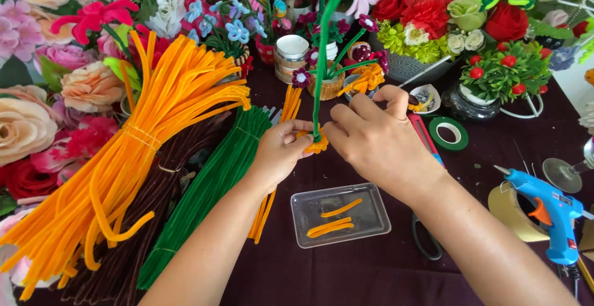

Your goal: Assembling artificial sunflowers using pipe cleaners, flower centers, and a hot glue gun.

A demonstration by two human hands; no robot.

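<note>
My left hand point(279, 152) and my right hand point(374, 140) meet at the middle of the table, both pinching a small orange pipe-cleaner flower point(317, 144). A green pipe-cleaner stem point(321, 64) rises straight up from that flower between my fingertips. Just below my hands lies a clear plastic tray point(365, 222) with a few short orange pipe-cleaner pieces point(331, 226) in it.
Bundles of orange point(133, 151), brown point(145, 210) and green point(213, 185) pipe cleaners lie at left. A blue glue gun point(547, 210) stands at right, a green tape roll point(450, 133) and scissors point(426, 244) nearby. Handmade flower arrangements and pots crowd the far edge and the left side.
</note>
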